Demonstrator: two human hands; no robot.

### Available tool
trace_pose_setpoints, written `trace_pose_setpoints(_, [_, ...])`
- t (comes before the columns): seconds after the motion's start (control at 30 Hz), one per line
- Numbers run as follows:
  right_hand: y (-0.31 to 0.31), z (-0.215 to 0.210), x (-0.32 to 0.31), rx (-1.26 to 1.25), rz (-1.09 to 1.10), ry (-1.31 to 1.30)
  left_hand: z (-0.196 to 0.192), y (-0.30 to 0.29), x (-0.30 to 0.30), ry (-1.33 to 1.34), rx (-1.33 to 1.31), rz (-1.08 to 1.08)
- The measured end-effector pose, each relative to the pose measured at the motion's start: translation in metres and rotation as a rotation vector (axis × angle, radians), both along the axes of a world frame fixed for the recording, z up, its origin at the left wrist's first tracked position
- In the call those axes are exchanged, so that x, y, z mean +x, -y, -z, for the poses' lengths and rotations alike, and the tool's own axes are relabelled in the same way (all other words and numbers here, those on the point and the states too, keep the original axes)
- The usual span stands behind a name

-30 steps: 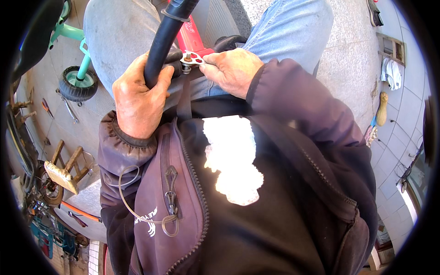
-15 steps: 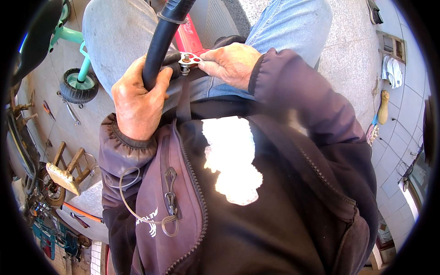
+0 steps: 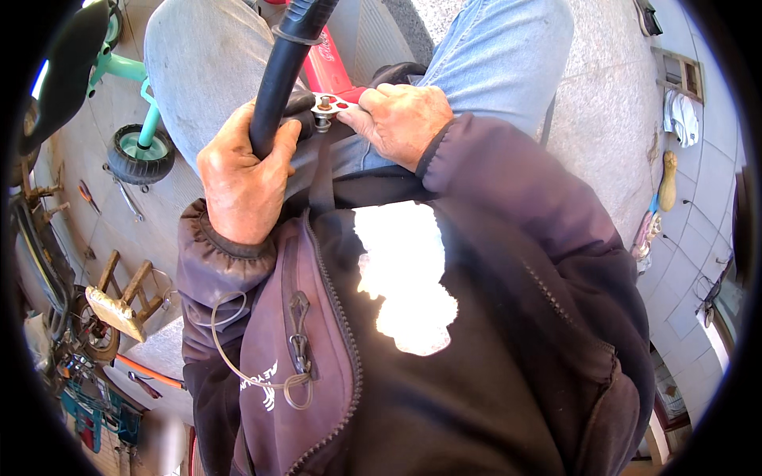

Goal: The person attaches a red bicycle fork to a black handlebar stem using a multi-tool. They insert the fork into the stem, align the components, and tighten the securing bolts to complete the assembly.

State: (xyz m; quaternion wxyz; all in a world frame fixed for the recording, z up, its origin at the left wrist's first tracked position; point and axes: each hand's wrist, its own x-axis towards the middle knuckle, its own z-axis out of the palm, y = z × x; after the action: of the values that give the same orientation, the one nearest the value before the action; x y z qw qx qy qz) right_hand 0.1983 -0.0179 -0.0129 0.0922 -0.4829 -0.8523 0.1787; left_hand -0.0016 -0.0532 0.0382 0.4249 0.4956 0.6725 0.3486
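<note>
I am gripping the black rubber-sleeved tube (image 3: 279, 79) with my left hand (image 3: 242, 170), fingers wrapped fully around it, steadying it against my lap. My right hand (image 3: 397, 119), at about two o'clock from the left, is pinching shut on a small flat silver metal wrench (image 3: 333, 103) whose head is sitting over the little bolt and nut (image 3: 324, 107) where the tube is meeting the red metal frame (image 3: 329, 63). The bolt is lying right between my two hands, at twelve o'clock in view.

As I read it, I am in the middle of turning this fastener; whether tightening or loosening I cannot tell. The next move, I judge, is calling for a short swing of the wrench while the left hand is holding the tube against twisting, keeping the wrench head seated so it is not slipping off the nut.

At nine o'clock, a teal children's scooter with a black wheel (image 3: 139, 151) is lying on the stone floor (image 3: 603, 119).
</note>
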Motion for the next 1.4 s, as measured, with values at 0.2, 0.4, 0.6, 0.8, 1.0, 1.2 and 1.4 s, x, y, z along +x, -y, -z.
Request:
trace_pose_setpoints(0.2, [-0.009,0.01,0.005,0.074,-0.1,-0.079,0.001,0.0,0.0,0.025,-0.004,-0.01])
trace_pose_setpoints(0.4, [-0.013,0.019,0.006,0.117,-0.139,-0.135,0.005,0.001,-0.003,0.005,-0.017,0.037])
trace_pose_setpoints(0.6, [-0.031,0.042,0.006,0.055,-0.177,-0.136,0.008,0.001,-0.003,0.037,-0.038,0.026])
trace_pose_setpoints(0.8, [-0.026,0.041,0.004,-0.076,-0.211,-0.11,0.006,0.006,-0.009,0.024,-0.038,0.035])
trace_pose_setpoints(1.0, [-0.006,0.014,0.003,-0.419,0.103,-0.231,0.004,0.006,-0.006,0.045,-0.008,0.016])
trace_pose_setpoints(1.2, [-0.012,0.019,0.002,-0.524,0.438,-0.446,0.003,0.004,-0.006,0.036,-0.042,0.017])
trace_pose_setpoints(1.4, [0.006,-0.002,-0.003,-0.514,0.31,-0.445,0.002,0.003,-0.005,-0.026,-0.038,0.028])
